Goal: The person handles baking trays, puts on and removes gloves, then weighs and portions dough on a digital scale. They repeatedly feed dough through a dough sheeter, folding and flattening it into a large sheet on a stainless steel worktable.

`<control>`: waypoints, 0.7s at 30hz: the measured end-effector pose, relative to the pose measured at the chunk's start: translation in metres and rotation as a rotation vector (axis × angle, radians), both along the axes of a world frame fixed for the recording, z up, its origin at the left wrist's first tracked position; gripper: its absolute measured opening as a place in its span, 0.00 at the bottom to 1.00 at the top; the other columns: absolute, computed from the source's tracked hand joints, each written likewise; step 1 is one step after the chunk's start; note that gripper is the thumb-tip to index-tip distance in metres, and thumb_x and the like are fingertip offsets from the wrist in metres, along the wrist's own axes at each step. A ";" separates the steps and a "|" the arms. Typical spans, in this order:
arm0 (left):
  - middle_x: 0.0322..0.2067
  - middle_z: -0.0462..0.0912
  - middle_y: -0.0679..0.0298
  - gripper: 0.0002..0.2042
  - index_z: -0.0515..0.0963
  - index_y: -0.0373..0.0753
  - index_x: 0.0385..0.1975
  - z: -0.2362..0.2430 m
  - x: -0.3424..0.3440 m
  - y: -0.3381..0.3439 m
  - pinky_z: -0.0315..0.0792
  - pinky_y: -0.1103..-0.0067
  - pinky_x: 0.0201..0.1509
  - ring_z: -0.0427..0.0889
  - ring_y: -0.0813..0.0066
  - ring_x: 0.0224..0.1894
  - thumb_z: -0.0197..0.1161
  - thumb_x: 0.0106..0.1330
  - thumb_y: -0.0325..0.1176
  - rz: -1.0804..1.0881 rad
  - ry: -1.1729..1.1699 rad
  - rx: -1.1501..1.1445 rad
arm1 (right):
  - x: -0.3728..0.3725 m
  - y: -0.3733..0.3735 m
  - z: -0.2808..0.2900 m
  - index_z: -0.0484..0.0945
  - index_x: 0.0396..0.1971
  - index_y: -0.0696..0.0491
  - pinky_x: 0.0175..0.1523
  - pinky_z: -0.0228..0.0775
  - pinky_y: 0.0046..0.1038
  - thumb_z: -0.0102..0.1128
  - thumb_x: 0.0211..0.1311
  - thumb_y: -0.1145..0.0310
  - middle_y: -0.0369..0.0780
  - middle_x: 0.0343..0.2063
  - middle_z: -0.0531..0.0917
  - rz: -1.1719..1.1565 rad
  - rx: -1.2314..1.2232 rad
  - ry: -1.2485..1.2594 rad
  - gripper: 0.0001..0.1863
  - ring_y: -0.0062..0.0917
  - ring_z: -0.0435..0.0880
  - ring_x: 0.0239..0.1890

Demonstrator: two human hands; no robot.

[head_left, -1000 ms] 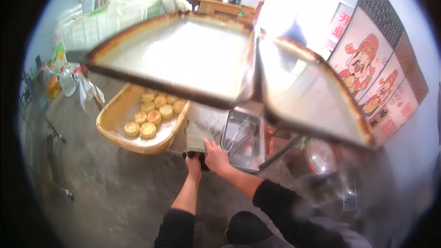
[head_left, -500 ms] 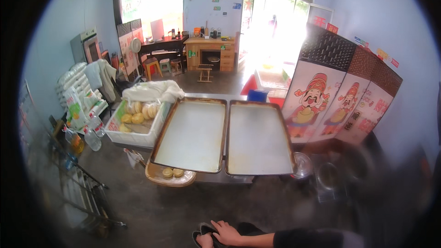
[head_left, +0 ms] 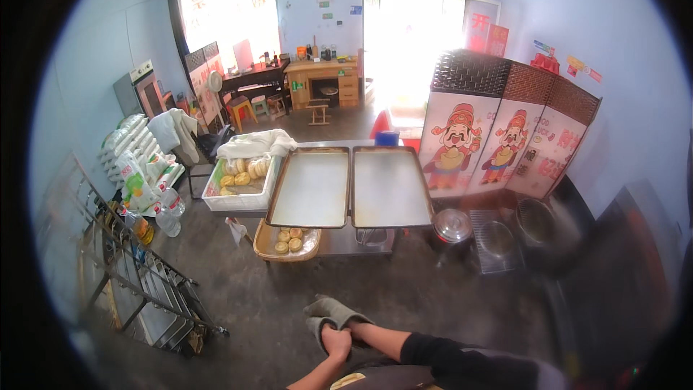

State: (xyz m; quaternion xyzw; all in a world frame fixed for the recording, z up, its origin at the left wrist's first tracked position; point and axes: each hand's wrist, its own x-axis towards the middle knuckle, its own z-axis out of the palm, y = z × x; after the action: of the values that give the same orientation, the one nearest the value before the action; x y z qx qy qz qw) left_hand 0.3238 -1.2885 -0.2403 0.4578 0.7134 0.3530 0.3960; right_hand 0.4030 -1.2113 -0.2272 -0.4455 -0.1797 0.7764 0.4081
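Low in the view, my left hand is closed on a grey cloth mitt. Alongside it, my right hand is mostly covered by grey cloth, its fingers hidden. On a steel table beyond them lie two metal baking trays, pale inside with browned rims. A white plastic crate holding several round buns under white cloth stands at their left. A woven basket with several golden cakes sits partly beneath the left tray.
A wheeled rack stands at left near bottles and stacked sacks. At right are a printed folding screen, a lidded pot and wire racks. A wooden desk and bright doorway are at the back.
The trays, raised and tilted over my hands a second ago, now lie flat on the table. My hands appear farther from the table, and the view takes in more of the room.
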 end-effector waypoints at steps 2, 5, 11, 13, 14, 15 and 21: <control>0.38 0.87 0.43 0.15 0.80 0.27 0.39 0.021 0.013 -0.014 0.76 0.65 0.52 0.86 0.47 0.44 0.67 0.54 0.29 -0.159 -0.083 0.156 | 0.007 0.007 0.030 0.79 0.58 0.60 0.66 0.71 0.37 0.48 0.76 0.60 0.46 0.57 0.84 -0.030 0.041 0.052 0.23 0.35 0.81 0.61; 0.37 0.86 0.44 0.14 0.80 0.28 0.39 0.044 0.032 -0.027 0.76 0.64 0.51 0.85 0.48 0.43 0.66 0.55 0.30 -0.245 -0.068 0.236 | 0.020 0.003 0.069 0.79 0.59 0.60 0.66 0.71 0.36 0.49 0.76 0.60 0.45 0.57 0.84 -0.044 0.094 0.089 0.22 0.34 0.81 0.61; 0.29 0.80 0.49 0.15 0.75 0.30 0.31 0.078 0.045 -0.028 0.73 0.63 0.42 0.80 0.53 0.34 0.69 0.53 0.34 -0.413 0.030 0.341 | 0.043 -0.020 0.117 0.78 0.60 0.59 0.66 0.71 0.35 0.50 0.76 0.60 0.44 0.57 0.83 -0.048 0.159 0.121 0.22 0.32 0.80 0.61; 0.28 0.79 0.50 0.18 0.74 0.31 0.30 0.090 0.043 -0.028 0.72 0.64 0.41 0.79 0.54 0.33 0.73 0.52 0.38 -0.451 0.062 0.347 | 0.053 -0.026 0.129 0.78 0.60 0.59 0.66 0.70 0.34 0.50 0.76 0.60 0.44 0.57 0.83 -0.055 0.170 0.122 0.22 0.31 0.80 0.61; 0.28 0.78 0.51 0.20 0.74 0.31 0.30 0.096 0.041 -0.029 0.72 0.64 0.40 0.78 0.55 0.33 0.75 0.52 0.40 -0.461 0.075 0.343 | 0.058 -0.029 0.134 0.78 0.60 0.59 0.66 0.70 0.34 0.50 0.76 0.60 0.44 0.57 0.83 -0.057 0.173 0.129 0.22 0.31 0.80 0.62; 0.28 0.77 0.52 0.22 0.73 0.31 0.30 0.101 0.041 -0.030 0.72 0.64 0.40 0.78 0.56 0.32 0.77 0.51 0.42 -0.473 0.088 0.337 | 0.063 -0.031 0.140 0.78 0.60 0.59 0.66 0.70 0.34 0.50 0.76 0.60 0.44 0.58 0.83 -0.057 0.177 0.130 0.22 0.30 0.80 0.62; 0.29 0.76 0.61 0.26 0.72 0.33 0.32 0.095 0.051 -0.033 0.70 0.67 0.38 0.76 0.66 0.33 0.80 0.53 0.47 -0.556 -0.081 0.377 | 0.079 -0.017 0.170 0.77 0.61 0.58 0.66 0.70 0.32 0.51 0.76 0.59 0.43 0.58 0.82 -0.059 0.215 0.149 0.23 0.28 0.79 0.62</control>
State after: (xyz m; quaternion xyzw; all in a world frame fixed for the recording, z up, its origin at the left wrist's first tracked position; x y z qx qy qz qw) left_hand 0.3751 -1.3217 -0.1456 0.6858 0.4671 0.3748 0.4136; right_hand 0.4818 -1.2287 -0.0569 -0.3452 -0.2180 0.7714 0.4882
